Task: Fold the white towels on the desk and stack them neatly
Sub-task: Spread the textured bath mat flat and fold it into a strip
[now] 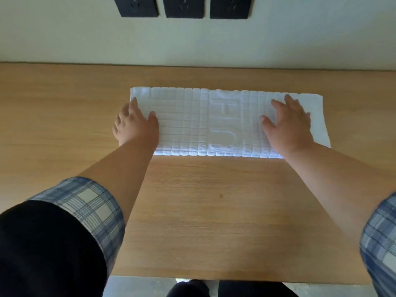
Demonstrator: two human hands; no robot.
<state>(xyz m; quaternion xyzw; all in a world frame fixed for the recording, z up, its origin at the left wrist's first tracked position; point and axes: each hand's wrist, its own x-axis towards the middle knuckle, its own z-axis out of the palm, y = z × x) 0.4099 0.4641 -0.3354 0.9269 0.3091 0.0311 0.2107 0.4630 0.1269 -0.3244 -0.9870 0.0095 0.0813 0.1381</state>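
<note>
Desk [192, 211] is carrying one folded white towel [192, 121] towards its back. Left hand [135, 123] is lying flat, fingers loosely spread, over the towel's left end, likely squaring it. Right hand [289, 123] is pressing spread fingers near the right end, likely flattening the fold.

— What colour is the towel [192, 121] at mid-frame?
— White, with a raised grid of small squares and embossed letters.
— And the desk [203, 211]?
— Light brown, wood-grained. The wall [85, 39] above is pale cream, and the three plates [184, 6] at the top edge are black.
— The sleeves [92, 204]?
— Blue-and-white plaid, in the lower corners.
</note>
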